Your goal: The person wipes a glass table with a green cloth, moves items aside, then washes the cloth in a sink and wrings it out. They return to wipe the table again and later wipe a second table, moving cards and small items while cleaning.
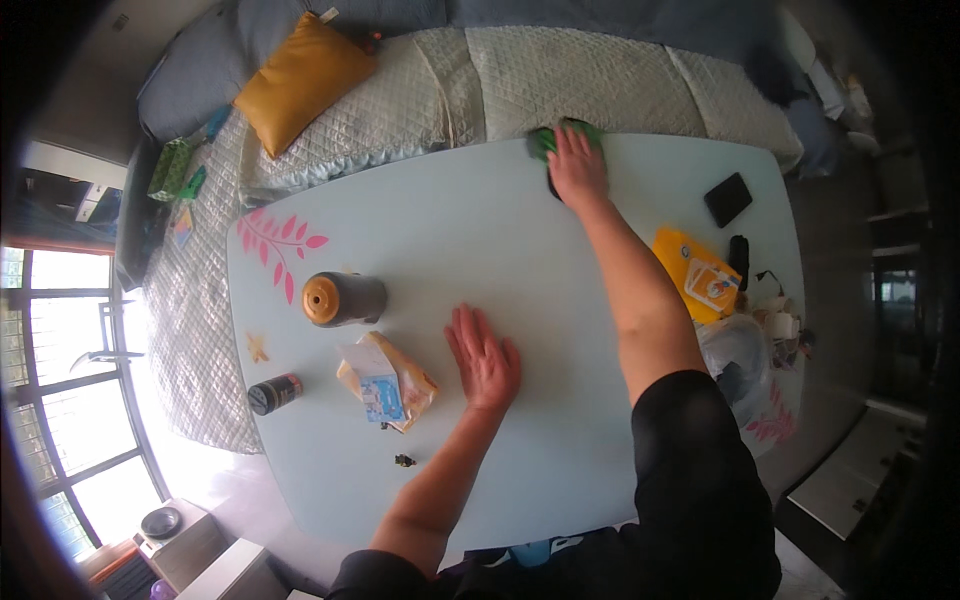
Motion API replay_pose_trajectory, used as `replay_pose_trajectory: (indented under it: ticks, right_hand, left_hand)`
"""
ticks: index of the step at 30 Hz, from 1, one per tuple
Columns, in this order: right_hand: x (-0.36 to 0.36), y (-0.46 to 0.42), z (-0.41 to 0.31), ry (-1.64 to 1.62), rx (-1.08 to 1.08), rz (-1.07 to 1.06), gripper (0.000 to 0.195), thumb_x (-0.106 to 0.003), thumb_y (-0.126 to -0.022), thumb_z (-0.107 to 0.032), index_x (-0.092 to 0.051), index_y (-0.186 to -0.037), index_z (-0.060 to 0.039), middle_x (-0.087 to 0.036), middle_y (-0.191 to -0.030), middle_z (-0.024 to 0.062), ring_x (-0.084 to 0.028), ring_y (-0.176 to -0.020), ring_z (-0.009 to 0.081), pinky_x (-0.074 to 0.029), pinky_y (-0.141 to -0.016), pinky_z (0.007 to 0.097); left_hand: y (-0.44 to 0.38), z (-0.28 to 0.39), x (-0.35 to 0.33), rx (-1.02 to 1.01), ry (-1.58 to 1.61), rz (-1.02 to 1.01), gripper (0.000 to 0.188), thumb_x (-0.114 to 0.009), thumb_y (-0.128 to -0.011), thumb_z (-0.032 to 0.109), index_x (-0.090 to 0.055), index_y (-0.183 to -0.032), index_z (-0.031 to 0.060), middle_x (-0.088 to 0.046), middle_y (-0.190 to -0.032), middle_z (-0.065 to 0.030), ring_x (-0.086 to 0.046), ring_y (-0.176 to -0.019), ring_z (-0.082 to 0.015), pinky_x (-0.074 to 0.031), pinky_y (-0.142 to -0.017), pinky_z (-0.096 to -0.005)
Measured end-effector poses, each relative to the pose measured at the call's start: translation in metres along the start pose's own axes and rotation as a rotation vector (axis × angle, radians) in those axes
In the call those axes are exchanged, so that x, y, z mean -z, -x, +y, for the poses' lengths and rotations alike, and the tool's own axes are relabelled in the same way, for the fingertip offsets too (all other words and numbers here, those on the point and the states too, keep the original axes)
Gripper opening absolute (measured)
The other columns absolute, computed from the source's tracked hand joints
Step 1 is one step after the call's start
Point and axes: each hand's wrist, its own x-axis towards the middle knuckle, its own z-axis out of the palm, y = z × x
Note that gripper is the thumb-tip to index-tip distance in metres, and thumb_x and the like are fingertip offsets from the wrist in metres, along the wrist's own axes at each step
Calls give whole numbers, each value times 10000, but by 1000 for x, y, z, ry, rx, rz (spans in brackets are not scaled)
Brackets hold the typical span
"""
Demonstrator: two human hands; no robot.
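Note:
My right hand [580,166] is stretched to the far edge of a pale table [555,255] with pink leaf prints. It lies over a crumpled green and dark cloth [593,129], pressed against the tabletop, and hides much of it. Near the middle of the table my left hand [484,364] rests with its fingers extended and holds nothing. Just left of that hand lies an opened packet [416,382] with a blue-and-white printed card [383,397] on it. Behind the packet is a dark thermos-like container [360,298] with a copper-coloured lid.
A black-lidded jar [275,394] and a small dark figure [404,460] are on the left side. To the right are a black phone-like object [728,199], a yellow packet [697,274], a clear plastic bag [739,360] and small clutter. A quilt-covered sofa [570,82] borders the far edge.

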Motion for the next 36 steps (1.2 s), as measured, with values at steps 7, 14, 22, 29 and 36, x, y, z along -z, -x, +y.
replay_pose_trajectory:
  ticks: [7,14,22,29,36]
  right_hand:
    - [30,121,-164,-539,476,-196,512,-613,-888,-192,-588,-1392,-103,-571,-1415,151,-557,-1289,327,-416,-1129,463]
    - [-5,-13,-110,-157,197,-207,468,-588,-928,-250,-586,-1349,-45,-590,-1362,156,-541,-1277,327,-422,-1072,478]
    - [71,151,-144,-357,421,-140,430,-626,-904,-242,-638,-1301,-77,-632,-1315,158,-562,-1249,347,-379,-1101,588]
    - [63,88,-1,141,-156,-6,516,-500,-1012,-356,-498,-1478,-135,-546,-1465,112,-491,-1335,352,-319,-1149,599]
    - [120,213,-95,-17,1,-148,581,-594,-956,-322,-491,-1489,-115,-480,-1525,134,-451,-1352,380,-337,-1110,615]
  left_hand:
    - [2,-7,-5,38,-71,23,690,-610,-862,135,-355,-1449,-124,-267,-1572,-280,-256,-1478,-482,-208,-1193,-656]
    - [0,-4,-2,27,-79,-26,697,-592,-855,125,-348,-1456,-130,-278,-1566,-296,-253,-1478,-483,-196,-1195,-659]
    - [3,-9,-6,61,-130,-8,711,-586,-872,138,-330,-1488,-107,-291,-1568,-297,-250,-1486,-479,-179,-1209,-648]
    - [2,-2,-8,12,-132,-31,701,-572,-885,167,-338,-1472,-135,-304,-1561,-302,-249,-1485,-477,-185,-1210,-639]
    - [4,-11,-7,8,-172,-4,700,-585,-870,166,-365,-1452,-154,-310,-1563,-285,-247,-1486,-466,-170,-1222,-622]
